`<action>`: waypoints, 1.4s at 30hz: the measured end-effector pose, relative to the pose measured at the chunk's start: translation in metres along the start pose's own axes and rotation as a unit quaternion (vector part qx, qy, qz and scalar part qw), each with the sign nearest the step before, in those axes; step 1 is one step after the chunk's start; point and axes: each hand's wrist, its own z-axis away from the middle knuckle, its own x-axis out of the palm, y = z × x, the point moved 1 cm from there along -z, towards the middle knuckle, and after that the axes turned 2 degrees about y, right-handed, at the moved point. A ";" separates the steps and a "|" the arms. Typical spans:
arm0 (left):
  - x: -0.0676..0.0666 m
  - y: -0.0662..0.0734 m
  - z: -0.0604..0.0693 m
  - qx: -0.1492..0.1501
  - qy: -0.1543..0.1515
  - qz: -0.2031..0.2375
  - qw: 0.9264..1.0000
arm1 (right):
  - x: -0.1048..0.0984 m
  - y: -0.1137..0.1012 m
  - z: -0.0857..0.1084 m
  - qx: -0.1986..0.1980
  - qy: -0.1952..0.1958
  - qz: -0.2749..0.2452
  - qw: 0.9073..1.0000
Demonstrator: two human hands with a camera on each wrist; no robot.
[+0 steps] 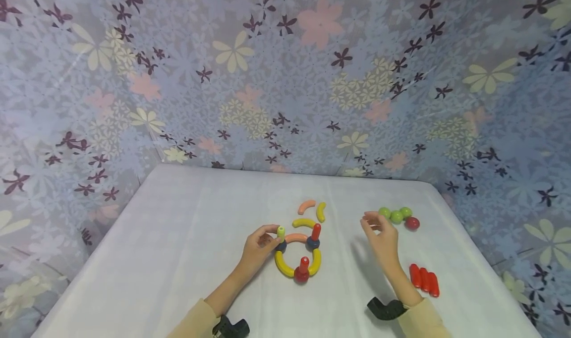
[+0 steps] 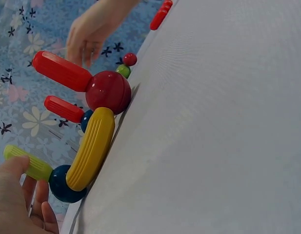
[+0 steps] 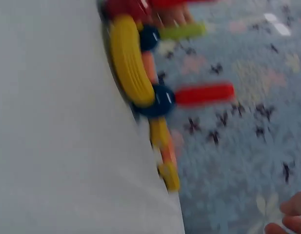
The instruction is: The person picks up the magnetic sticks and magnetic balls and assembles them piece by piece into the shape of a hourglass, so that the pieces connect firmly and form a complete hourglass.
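Observation:
A ring of curved yellow rods [image 1: 283, 266], an orange curved rod [image 1: 296, 237], two dark blue balls [image 1: 313, 244] and a dark red ball [image 1: 301, 275] lies on the table. From each ball a straight rod stands up: two red rods [image 2: 61, 71] and one light green rod [image 2: 35, 165]. My left hand [image 1: 260, 244] pinches the green rod between thumb and fingers, at the ring's left side. Holding nothing, my right hand [image 1: 382, 234] hovers right of the ring with loosely bent fingers, near several green balls [image 1: 396, 216]. Only its fingertips [image 3: 294, 219] show in the right wrist view, which is blurred.
Beyond the ring lie an orange curved rod [image 1: 306, 206] and two yellow curved rods [image 1: 320, 212]. A red ball [image 1: 412, 223] sits beside the green ones. Three short red rods [image 1: 425, 280] lie at the right. A flowered cloth [image 1: 285, 105] hangs behind the white-covered table [image 1: 187, 219].

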 end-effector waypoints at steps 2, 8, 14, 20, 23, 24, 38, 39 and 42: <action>-0.001 0.000 -0.001 0.002 0.000 -0.002 1.000 | -0.010 0.012 -0.013 0.013 0.026 0.037 0.999; -0.002 0.002 -0.002 -0.001 -0.004 0.000 1.000 | -0.038 0.047 -0.036 0.044 0.085 0.100 0.990; -0.001 0.000 -0.001 -0.014 -0.003 0.016 1.000 | -0.060 0.080 -0.046 0.042 0.062 0.152 0.986; -0.001 -0.002 0.000 -0.020 -0.003 0.033 0.999 | -0.073 0.105 -0.048 0.112 -0.020 0.184 0.976; 0.000 -0.003 0.000 -0.025 -0.006 0.032 0.999 | -0.075 0.112 -0.045 0.143 -0.017 0.181 0.973; 0.000 -0.004 0.000 -0.026 -0.006 0.033 0.999 | -0.075 0.113 -0.045 0.148 -0.011 0.178 0.973; 0.001 -0.001 -0.001 -0.021 -0.003 0.023 1.000 | -0.075 0.099 -0.043 0.148 0.049 0.149 0.976; 0.001 -0.001 -0.001 -0.021 -0.004 0.022 1.000 | -0.074 0.092 -0.044 0.144 0.051 0.138 0.978; 0.000 -0.001 -0.001 -0.019 -0.005 0.025 1.000 | -0.066 0.063 -0.043 0.130 0.041 0.107 0.985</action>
